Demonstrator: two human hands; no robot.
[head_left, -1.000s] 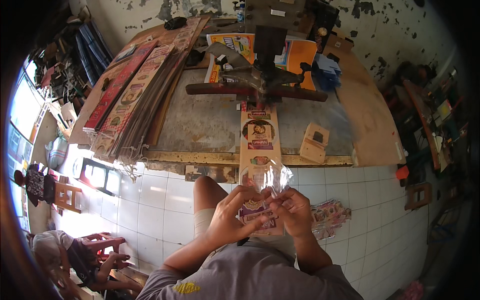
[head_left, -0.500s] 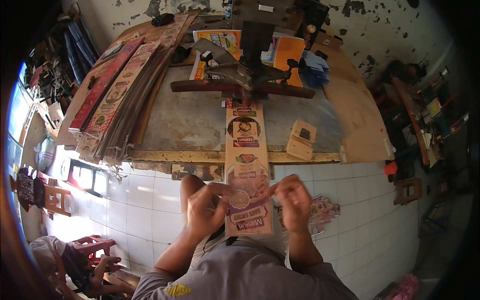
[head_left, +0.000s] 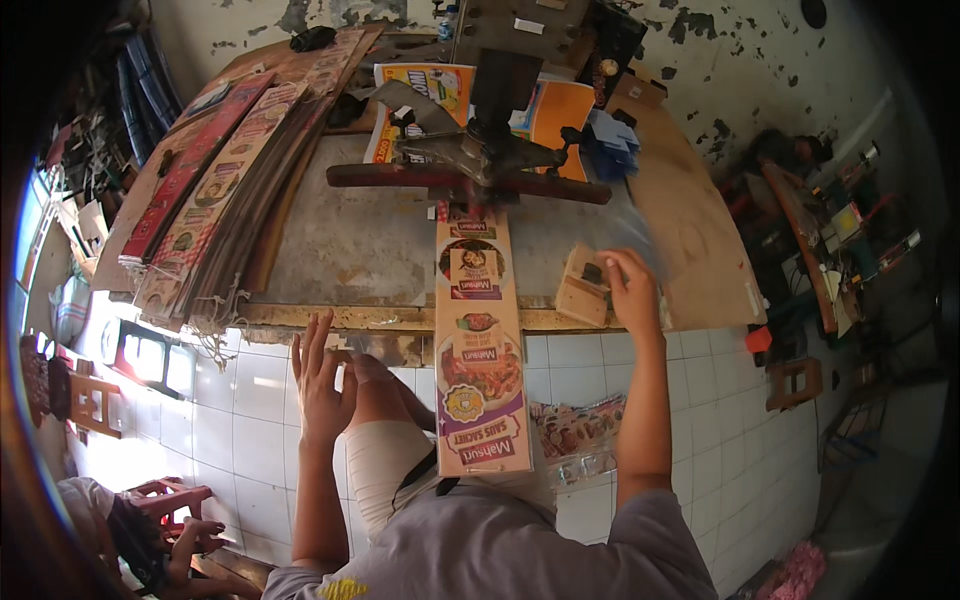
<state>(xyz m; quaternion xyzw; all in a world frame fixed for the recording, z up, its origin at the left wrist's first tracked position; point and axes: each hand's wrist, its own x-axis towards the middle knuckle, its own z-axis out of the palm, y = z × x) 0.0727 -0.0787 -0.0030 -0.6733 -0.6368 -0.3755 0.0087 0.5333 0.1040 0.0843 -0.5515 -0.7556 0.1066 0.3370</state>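
Note:
A long printed strip (head_left: pixel 478 345) of packaging stretches from beneath a dark metal press (head_left: pixel 480 180), over the table's front edge, down to my lap. Neither hand touches it. To its left, my left hand (head_left: pixel 323 385) is raised with fingers apart and nothing in them. My right hand (head_left: pixel 634 290) has its fingers stretched out beside a small wooden block (head_left: pixel 582 300) with a black knob, at the table's front right. Whether the fingertips touch the block I cannot tell.
Stacked printed strips (head_left: pixel 235 185) with strings at their ends cover the table's left side. Colourful printed sheets (head_left: pixel 560 115) and blue pieces (head_left: pixel 610 145) lie behind the press. More printed pieces (head_left: pixel 580 430) rest on the tiled floor. A person (head_left: pixel 120 530) sits at lower left.
Both hands have left the strip's edges, where they were half a second ago. The left moved outward to the left; the right moved up and right to the wooden block.

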